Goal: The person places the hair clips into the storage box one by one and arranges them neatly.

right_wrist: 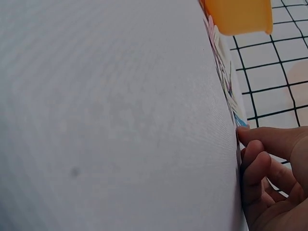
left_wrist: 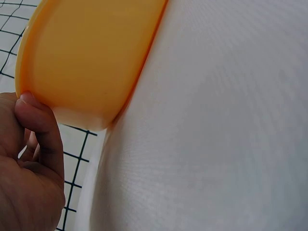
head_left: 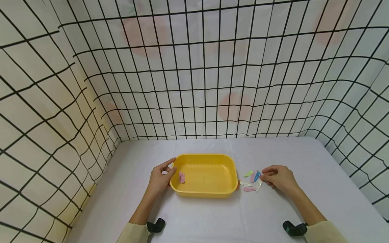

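Observation:
A yellow plastic basin (head_left: 206, 194) sits on the white-covered table, a pink hair clip (head_left: 181, 177) lying inside near its left end. My left hand (head_left: 160, 176) grips the basin's left rim between thumb and fingers; the left wrist view shows the thumb on the yellow wall (left_wrist: 86, 62). To the basin's right lies a loose group of hair clips: green (head_left: 248, 173), white (head_left: 245, 184), pink (head_left: 249, 189) and others. At this group's right side my right hand (head_left: 279, 178) pinches the end of a blue hair clip (head_left: 257, 176); its fingertips partly hide it.
Black wire grid panels (head_left: 203, 77) backed by white cloth enclose the table at the back and sides. Something small and orange (head_left: 238, 184) lies against the basin's right end. Dark devices (head_left: 294, 228) are strapped at both wrists.

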A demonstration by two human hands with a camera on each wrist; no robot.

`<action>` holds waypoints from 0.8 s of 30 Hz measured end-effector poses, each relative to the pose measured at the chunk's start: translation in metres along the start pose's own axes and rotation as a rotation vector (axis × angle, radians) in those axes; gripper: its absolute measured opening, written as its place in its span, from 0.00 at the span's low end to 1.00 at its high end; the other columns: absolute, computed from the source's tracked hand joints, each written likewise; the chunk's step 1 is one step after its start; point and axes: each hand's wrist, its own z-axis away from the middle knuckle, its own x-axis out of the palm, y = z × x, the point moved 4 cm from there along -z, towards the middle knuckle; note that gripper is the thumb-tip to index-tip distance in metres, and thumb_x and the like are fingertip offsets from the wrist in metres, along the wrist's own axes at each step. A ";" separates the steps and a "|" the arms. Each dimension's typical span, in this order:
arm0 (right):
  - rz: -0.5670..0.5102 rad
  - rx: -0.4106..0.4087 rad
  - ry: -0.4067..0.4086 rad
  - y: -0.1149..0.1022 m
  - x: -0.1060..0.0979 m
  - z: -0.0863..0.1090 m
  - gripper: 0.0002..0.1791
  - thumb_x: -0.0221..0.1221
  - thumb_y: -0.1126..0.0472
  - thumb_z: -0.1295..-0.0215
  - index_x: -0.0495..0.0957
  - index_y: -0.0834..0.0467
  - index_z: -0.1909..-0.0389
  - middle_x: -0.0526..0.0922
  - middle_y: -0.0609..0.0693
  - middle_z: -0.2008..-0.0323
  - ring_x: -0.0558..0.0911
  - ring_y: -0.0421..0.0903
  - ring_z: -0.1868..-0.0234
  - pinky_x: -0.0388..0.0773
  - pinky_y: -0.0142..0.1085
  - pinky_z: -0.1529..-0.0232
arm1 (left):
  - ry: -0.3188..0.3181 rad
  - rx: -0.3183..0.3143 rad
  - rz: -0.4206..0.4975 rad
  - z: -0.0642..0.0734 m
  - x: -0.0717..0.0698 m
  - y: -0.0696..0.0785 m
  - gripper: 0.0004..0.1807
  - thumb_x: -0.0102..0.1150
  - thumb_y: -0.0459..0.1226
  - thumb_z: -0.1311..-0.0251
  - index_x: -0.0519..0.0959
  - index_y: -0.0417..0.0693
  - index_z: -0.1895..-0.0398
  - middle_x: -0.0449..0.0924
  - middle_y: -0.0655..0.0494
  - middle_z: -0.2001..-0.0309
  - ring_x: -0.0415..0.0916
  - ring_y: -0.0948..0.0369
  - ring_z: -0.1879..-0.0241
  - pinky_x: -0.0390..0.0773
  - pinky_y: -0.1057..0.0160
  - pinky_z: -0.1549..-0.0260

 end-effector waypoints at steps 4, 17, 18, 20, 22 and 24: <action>0.006 -0.001 -0.006 0.000 0.000 0.000 0.17 0.68 0.58 0.34 0.84 0.66 0.51 0.86 0.48 0.72 0.80 0.41 0.75 0.79 0.32 0.76 | 0.002 0.001 -0.002 0.000 0.000 0.000 0.23 0.66 0.41 0.33 0.81 0.62 0.35 0.76 0.50 0.71 0.67 0.59 0.90 0.72 0.69 0.90; 0.041 -0.044 0.001 -0.005 0.000 0.003 0.13 0.65 0.60 0.34 0.85 0.66 0.54 0.83 0.47 0.76 0.79 0.42 0.75 0.78 0.32 0.77 | 0.002 0.010 0.005 -0.002 -0.001 -0.002 0.23 0.66 0.41 0.33 0.81 0.63 0.35 0.76 0.50 0.70 0.66 0.60 0.90 0.71 0.70 0.90; 0.044 -0.044 0.002 -0.004 0.000 0.003 0.13 0.65 0.60 0.33 0.85 0.66 0.55 0.83 0.48 0.76 0.79 0.42 0.75 0.78 0.33 0.77 | -0.001 0.009 0.006 -0.002 0.000 -0.002 0.23 0.66 0.41 0.33 0.81 0.63 0.35 0.76 0.50 0.70 0.66 0.60 0.90 0.71 0.70 0.90; 0.041 -0.037 0.002 -0.003 0.000 0.004 0.13 0.64 0.59 0.32 0.85 0.65 0.55 0.83 0.48 0.76 0.79 0.43 0.75 0.78 0.33 0.77 | -0.004 0.009 0.007 -0.002 0.000 -0.002 0.23 0.66 0.41 0.33 0.81 0.63 0.35 0.76 0.50 0.70 0.66 0.60 0.90 0.71 0.70 0.89; 0.034 -0.033 0.000 -0.002 0.000 0.004 0.13 0.63 0.59 0.31 0.84 0.65 0.54 0.83 0.48 0.76 0.79 0.44 0.75 0.78 0.34 0.77 | -0.006 0.008 0.007 -0.002 0.000 -0.003 0.23 0.66 0.41 0.33 0.81 0.64 0.35 0.76 0.50 0.70 0.66 0.60 0.90 0.71 0.70 0.89; 0.026 -0.028 -0.001 -0.002 -0.001 0.003 0.13 0.62 0.58 0.30 0.84 0.65 0.54 0.82 0.49 0.76 0.79 0.44 0.76 0.78 0.34 0.77 | -0.004 0.006 0.007 -0.002 0.000 -0.003 0.23 0.66 0.42 0.33 0.81 0.64 0.35 0.76 0.50 0.70 0.66 0.60 0.90 0.71 0.70 0.89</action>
